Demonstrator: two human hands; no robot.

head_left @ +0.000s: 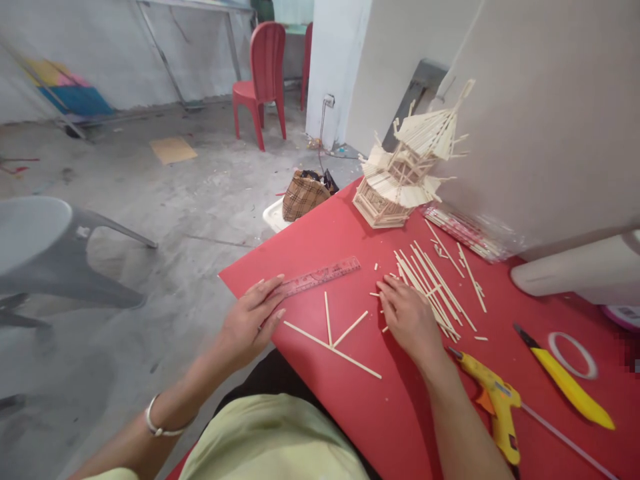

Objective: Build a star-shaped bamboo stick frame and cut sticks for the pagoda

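Note:
My left hand [253, 320] is at the table's left edge, its fingers and thumb closed around the near end of a clear ruler [325, 275]. My right hand [407, 317] rests on the table with fingers bent and close together. Short stick pieces poke out beside its fingertips, and what lies under them is hidden. Between the hands, one long thin wooden stick [357, 364] lies slanted, with two shorter sticks [351, 329] spreading from its middle in a V. A loose bunch of wooden sticks [445, 293] lies just beyond my right hand.
A pagoda-like stick model [400, 167] stands at the back of the red table [400, 420]. Packaged sticks [470, 232] and a white roll [575, 267] lie by the wall. A yellow glue gun [493, 400], a yellow cutter [570, 387] and a tape ring [593, 365] are at right.

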